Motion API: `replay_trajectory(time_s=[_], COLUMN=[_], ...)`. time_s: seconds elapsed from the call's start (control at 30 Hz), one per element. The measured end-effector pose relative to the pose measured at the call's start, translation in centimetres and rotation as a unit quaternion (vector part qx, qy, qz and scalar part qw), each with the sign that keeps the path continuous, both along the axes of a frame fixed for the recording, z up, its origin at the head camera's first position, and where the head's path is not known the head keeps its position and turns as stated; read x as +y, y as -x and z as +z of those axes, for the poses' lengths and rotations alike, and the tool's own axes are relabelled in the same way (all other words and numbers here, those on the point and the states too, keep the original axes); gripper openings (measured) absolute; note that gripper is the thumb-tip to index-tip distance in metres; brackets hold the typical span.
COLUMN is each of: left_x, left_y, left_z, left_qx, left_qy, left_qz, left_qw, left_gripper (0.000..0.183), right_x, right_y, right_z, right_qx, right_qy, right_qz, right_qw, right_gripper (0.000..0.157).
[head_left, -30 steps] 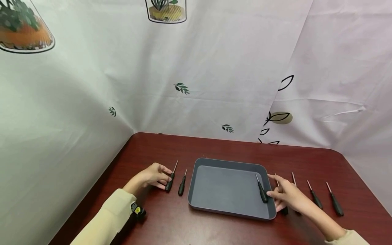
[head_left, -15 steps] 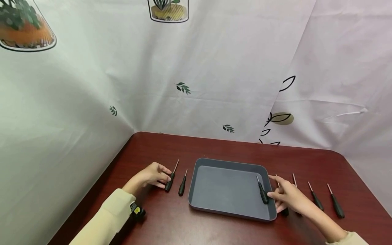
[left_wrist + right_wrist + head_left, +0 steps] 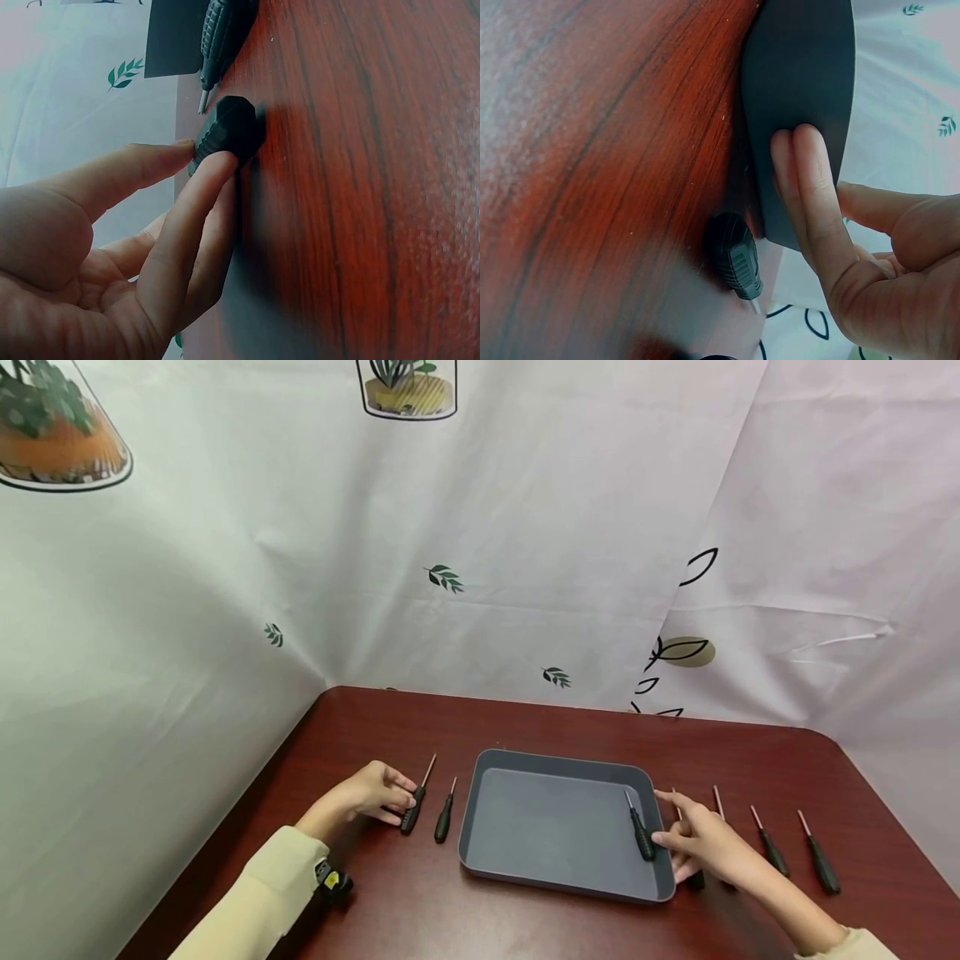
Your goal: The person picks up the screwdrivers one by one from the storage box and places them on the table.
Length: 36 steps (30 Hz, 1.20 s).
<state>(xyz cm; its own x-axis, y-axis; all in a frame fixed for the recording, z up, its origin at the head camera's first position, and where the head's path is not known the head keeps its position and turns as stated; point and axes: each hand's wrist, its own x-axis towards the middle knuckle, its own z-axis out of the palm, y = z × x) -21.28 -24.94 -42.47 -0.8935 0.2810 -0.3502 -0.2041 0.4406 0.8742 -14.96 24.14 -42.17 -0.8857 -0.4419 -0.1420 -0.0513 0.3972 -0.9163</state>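
Observation:
My left hand (image 3: 378, 795) pinches the black ribbed handle of a screwdriver (image 3: 412, 814) at the table's left side, thumb and fingers on either side of it. In the left wrist view the handle end (image 3: 236, 120) stands out past the fingertips, close to the table. A second screwdriver (image 3: 444, 821) lies just right of it. My right hand (image 3: 705, 837) grips the right rim of a grey rectangular tray (image 3: 551, 827), thumb inside and two fingers flat against its outer wall (image 3: 802, 82). One screwdriver (image 3: 642, 838) lies inside the tray, near the thumb.
Several more screwdrivers lie right of the tray, among them one at the far right (image 3: 823, 864) and another beside it (image 3: 772, 852); two are partly hidden under my right hand and forearm. A patterned white cloth (image 3: 510, 568) rises behind the brown table (image 3: 420, 714).
Both hands keep their places and their grips. The whole head view shifts slightly; tray and screwdrivers stay put on the table.

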Motion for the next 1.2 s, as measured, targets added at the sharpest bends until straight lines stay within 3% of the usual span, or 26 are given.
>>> replay_trajectory(time_s=[0.33,0.57,0.8,1.2], left_x=[0.1,0.2,0.0,-0.2], left_y=[0.0,0.2,0.0,0.3], left_z=[0.0,-0.1,0.1,1.8], left_qx=[-0.007,-0.023,-0.019,0.006], left_qy=[-0.001,0.013,0.018,-0.01], left_qz=[0.004,0.013,0.021,0.006], left_qw=[1.0,0.9996,0.9994,0.9999], left_gripper=[0.025,0.024,0.023,0.028], right_x=[0.1,0.3,0.0,0.1], right_y=[-0.1,-0.1,0.0,0.1], right_z=[-0.1,-0.2,-0.2,-0.1], right_qx=[0.014,-0.006,0.003,-0.01], right_qy=[-0.022,-0.004,-0.011,0.004], right_qz=[-0.005,-0.001,0.0,-0.002], right_qw=[1.0,1.0,1.0,1.0], right_gripper=[0.079,0.08,0.079,0.08])
